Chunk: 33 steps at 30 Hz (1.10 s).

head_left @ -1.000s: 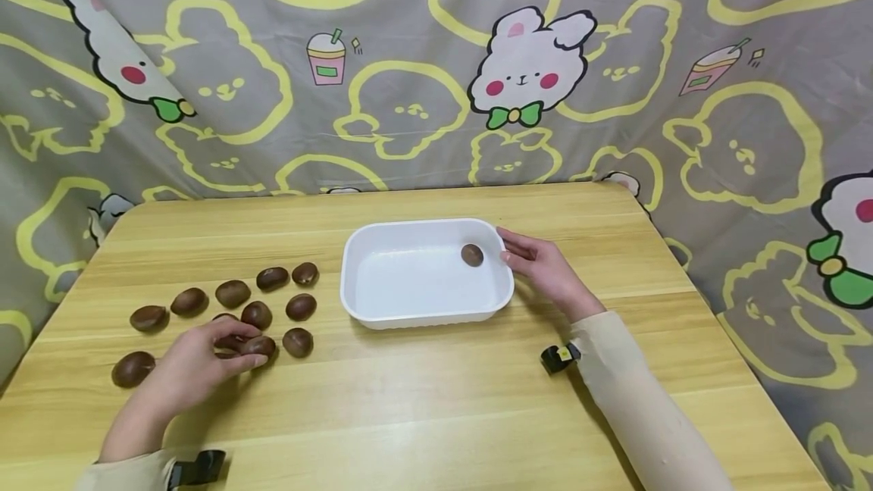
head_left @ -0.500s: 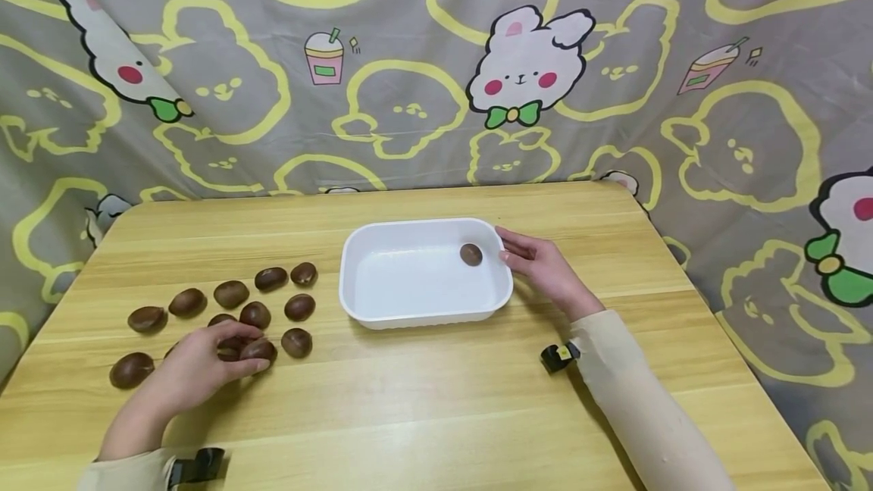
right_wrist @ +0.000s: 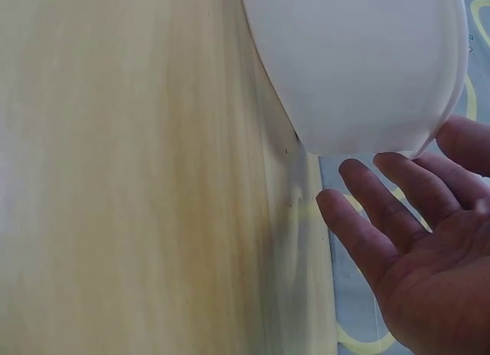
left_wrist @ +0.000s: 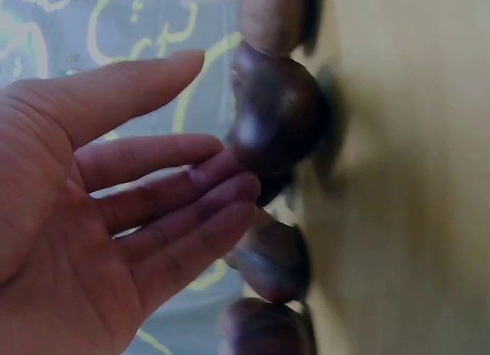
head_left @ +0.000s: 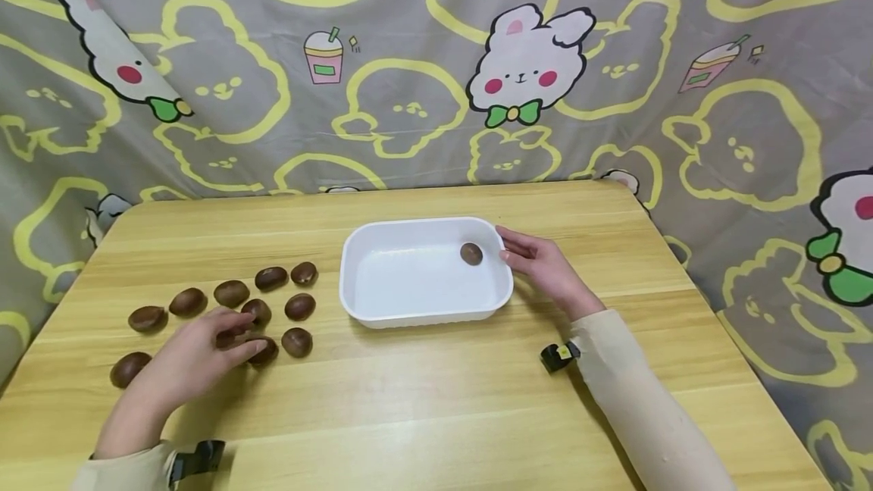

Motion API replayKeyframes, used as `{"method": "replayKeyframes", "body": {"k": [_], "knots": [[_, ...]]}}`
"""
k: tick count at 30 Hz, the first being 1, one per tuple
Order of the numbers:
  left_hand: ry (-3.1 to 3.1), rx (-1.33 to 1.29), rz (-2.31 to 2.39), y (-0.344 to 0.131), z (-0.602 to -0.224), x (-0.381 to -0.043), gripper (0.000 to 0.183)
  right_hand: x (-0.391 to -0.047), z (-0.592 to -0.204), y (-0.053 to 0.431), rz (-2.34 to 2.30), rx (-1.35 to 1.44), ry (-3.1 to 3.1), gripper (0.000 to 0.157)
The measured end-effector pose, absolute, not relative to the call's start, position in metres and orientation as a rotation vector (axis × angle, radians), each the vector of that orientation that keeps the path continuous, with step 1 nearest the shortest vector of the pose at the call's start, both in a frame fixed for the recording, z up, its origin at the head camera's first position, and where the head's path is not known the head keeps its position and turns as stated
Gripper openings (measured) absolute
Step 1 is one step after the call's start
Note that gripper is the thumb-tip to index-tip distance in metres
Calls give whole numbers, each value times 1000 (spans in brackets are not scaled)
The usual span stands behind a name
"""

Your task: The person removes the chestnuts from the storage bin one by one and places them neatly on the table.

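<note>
In the head view, my left hand (head_left: pixel 198 354) hovers among several brown chestnuts on the table's left side. A chestnut (head_left: pixel 264 353) lies by its thumb tip, and another chestnut (head_left: pixel 256 313) by its index fingertip. The left wrist view has the thumb and fingers spread apart, fingertips right at a dark chestnut (left_wrist: pixel 272 110) with nothing pinched between them. My right hand (head_left: pixel 549 267) rests at the right end of a white plastic tray (head_left: pixel 423 318), thumb on the rim. In the right wrist view its fingers extend fairly straight toward the tray's end wall. Inside the tray sits one chestnut (head_left: pixel 471 254).
More chestnuts, such as the chestnut (head_left: pixel 298 342) in front and the chestnut (head_left: pixel 148 318) at the far left, lie loosely in rows on the wooden table (head_left: pixel 409 415). A grey cartoon-print curtain (head_left: pixel 409 36) hangs behind the table.
My left thumb and fingers have spread apart, and the chestnut between them now lies on the table by the thumb. My right hand and the tray have stayed put.
</note>
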<state>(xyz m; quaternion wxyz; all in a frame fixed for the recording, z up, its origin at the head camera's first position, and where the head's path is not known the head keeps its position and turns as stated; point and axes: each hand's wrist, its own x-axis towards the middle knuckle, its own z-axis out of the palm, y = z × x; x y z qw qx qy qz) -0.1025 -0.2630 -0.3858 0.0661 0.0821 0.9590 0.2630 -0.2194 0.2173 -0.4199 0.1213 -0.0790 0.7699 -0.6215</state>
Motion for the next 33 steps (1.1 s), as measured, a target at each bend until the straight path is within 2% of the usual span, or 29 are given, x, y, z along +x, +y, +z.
{"method": "replayKeyframes", "body": {"k": [6,11,15,21,33], "knots": [[2940,318,786,-251,-368,-106,28,-219,-419,216,-1824,-240,2237,50],[2907,352,906,-232,-351,-116,34,-220,-419,217,-1811,-233,2241,50],[2881,438,1028,-212,-340,-130,29,-221,-420,217,-1801,-233,2251,50],[2811,606,1094,-178,-326,-158,27,-221,-420,217,-1805,-234,2247,50],[2697,936,1015,-108,-312,-217,38,-221,-422,217,-1813,-238,2251,50]]}}
